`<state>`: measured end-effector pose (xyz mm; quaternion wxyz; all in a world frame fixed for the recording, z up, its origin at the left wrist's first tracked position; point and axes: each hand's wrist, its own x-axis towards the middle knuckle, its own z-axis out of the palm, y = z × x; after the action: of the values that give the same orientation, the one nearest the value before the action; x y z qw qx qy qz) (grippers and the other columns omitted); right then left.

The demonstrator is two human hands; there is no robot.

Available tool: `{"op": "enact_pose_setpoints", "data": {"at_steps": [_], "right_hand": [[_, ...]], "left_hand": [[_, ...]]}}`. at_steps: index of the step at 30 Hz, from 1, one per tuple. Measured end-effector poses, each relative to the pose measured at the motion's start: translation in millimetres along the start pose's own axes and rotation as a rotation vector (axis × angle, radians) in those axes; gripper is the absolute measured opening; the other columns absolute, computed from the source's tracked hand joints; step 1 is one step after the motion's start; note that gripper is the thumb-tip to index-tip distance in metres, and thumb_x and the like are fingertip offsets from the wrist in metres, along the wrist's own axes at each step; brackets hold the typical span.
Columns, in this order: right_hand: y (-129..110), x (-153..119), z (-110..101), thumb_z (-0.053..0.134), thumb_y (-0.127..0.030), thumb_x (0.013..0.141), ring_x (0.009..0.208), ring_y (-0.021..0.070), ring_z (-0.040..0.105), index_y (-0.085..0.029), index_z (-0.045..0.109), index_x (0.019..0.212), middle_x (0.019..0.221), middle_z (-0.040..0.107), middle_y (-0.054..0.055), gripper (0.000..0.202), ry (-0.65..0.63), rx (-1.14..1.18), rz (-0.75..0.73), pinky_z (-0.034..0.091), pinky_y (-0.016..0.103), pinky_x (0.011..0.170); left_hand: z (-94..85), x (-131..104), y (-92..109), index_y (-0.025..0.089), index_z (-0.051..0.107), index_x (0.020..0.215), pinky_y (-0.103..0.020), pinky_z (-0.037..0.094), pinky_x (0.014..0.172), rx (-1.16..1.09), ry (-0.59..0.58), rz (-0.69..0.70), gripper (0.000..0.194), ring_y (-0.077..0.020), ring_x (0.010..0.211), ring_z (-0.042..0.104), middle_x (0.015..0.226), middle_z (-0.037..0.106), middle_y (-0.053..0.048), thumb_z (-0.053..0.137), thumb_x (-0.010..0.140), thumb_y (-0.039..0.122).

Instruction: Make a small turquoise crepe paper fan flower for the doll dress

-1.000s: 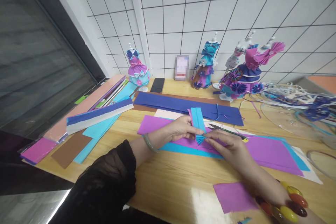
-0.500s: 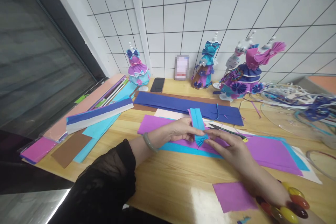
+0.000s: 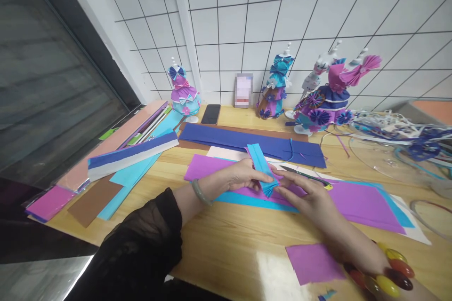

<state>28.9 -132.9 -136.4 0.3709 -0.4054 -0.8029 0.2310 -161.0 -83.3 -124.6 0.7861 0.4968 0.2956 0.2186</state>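
A blue strip with a purple layer along its edge is held over the layered sheets, its lower end gathered into small folds. My left hand grips the strip from the left, thumb across its front. On the other side, my right hand pinches the folded end between thumb and fingers. Beneath both hands lies a long purple sheet on blue and white ones. Scissors with dark blades rest just behind my right hand.
Dark blue strips lie behind the hands. Small dressed mannequins stand along the tiled wall, with a phone near the left one. Coloured sheets cover the left side. A purple piece lies near the front edge; tangled ribbons are at right.
The upper end of the blue strip has tilted to the left. Both hands keep their hold, and the whole view has shifted very slightly.
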Motion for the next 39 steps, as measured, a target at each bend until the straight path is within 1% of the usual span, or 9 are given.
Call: {"op": "enact_pose_setpoints", "data": {"at_steps": [4,10,16,23,27,31,34,36,39], "right_hand": [[1.1,-0.3,0.6,0.055,-0.021,0.079,0.088,0.0188,0.063,-0.023,0.060,0.103,0.098,0.067,0.005,0.024,0.025,-0.043,-0.031,0.050,0.033,0.078],[2.1,1.0,-1.7,0.055,-0.023,0.079,0.078,0.0185,0.064,-0.023,0.065,0.092,0.086,0.070,0.004,0.016,-0.008,-0.082,-0.038,0.051,0.031,0.070],[1.9,1.9,-3.4,0.051,-0.025,0.081,0.076,0.0178,0.063,-0.023,0.065,0.086,0.083,0.069,0.003,0.015,-0.060,-0.049,0.001,0.050,0.031,0.069],[-2.2,2.6,-5.1,0.051,-0.031,0.080,0.079,0.0208,0.063,-0.023,0.064,0.083,0.085,0.069,0.004,0.015,-0.061,0.006,0.095,0.049,0.034,0.073],[-1.3,3.7,-6.6,0.055,-0.035,0.077,0.072,0.0203,0.062,-0.021,0.063,0.080,0.078,0.068,0.005,0.017,0.006,0.038,0.219,0.049,0.033,0.068],[3.9,5.5,-6.9,0.060,-0.040,0.072,0.063,0.0182,0.059,-0.018,0.063,0.080,0.069,0.066,0.004,0.023,0.121,0.095,0.403,0.047,0.030,0.061],[6.9,7.2,-6.8,0.062,-0.043,0.069,0.060,0.0170,0.059,-0.017,0.062,0.078,0.070,0.066,0.005,0.027,0.153,0.210,0.501,0.045,0.027,0.056],[6.6,8.2,-6.6,0.065,-0.044,0.066,0.060,0.0168,0.059,-0.016,0.062,0.077,0.070,0.067,0.005,0.030,0.166,0.287,0.523,0.045,0.027,0.055],[2.9,8.8,-5.2,0.067,-0.046,0.063,0.060,0.0171,0.059,-0.017,0.062,0.076,0.069,0.066,0.005,0.032,0.170,0.383,0.538,0.046,0.028,0.055]], "left_hand": [[0.2,1.3,-1.4,0.014,0.058,0.094,-0.030,0.047,0.056,-0.009,0.018,-0.013,0.038,-0.0132,0.056,0.058,0.073,0.060,-0.005,0.071,0.059,0.021],[-3.6,2.1,-2.6,0.018,0.052,0.111,-0.027,0.045,0.055,-0.025,0.002,-0.089,0.053,-0.0121,0.056,0.059,0.072,0.061,-0.004,0.069,0.061,0.019],[-5.4,-0.3,-0.2,0.011,0.060,0.088,-0.024,0.043,0.053,0.036,-0.017,-0.086,0.029,-0.0116,0.055,0.058,0.070,0.062,-0.006,0.068,0.062,0.020],[-2.2,-5.6,8.1,0.013,0.059,0.091,-0.020,0.038,0.047,0.082,-0.018,-0.107,0.030,-0.0077,0.049,0.053,0.061,0.059,-0.001,0.068,0.063,0.020],[-1.8,-3.7,10.4,0.010,0.057,0.087,-0.020,0.038,0.048,0.117,0.027,-0.069,0.029,-0.0074,0.050,0.051,0.063,0.058,-0.003,0.068,0.063,0.023],[-0.2,2.2,4.7,0.012,0.041,0.116,-0.021,0.037,0.047,0.225,0.308,0.033,0.055,-0.0077,0.048,0.049,0.069,0.060,-0.004,0.060,0.071,0.037],[6.0,2.0,-0.4,0.019,0.019,0.132,-0.026,0.042,0.057,0.497,0.555,0.252,0.069,-0.0106,0.058,0.052,0.076,0.059,-0.002,0.050,0.077,0.046],[12.4,-1.5,-1.7,0.021,0.027,0.130,-0.031,0.042,0.073,0.800,0.590,0.455,0.069,-0.0144,0.076,0.053,0.085,0.058,-0.004,0.053,0.073,0.049],[20.7,-7.6,-1.7,0.020,0.047,0.117,-0.036,0.036,0.087,1.209,0.473,0.670,0.058,-0.0205,0.097,0.046,0.102,0.053,-0.008,0.058,0.068,0.050]]}}
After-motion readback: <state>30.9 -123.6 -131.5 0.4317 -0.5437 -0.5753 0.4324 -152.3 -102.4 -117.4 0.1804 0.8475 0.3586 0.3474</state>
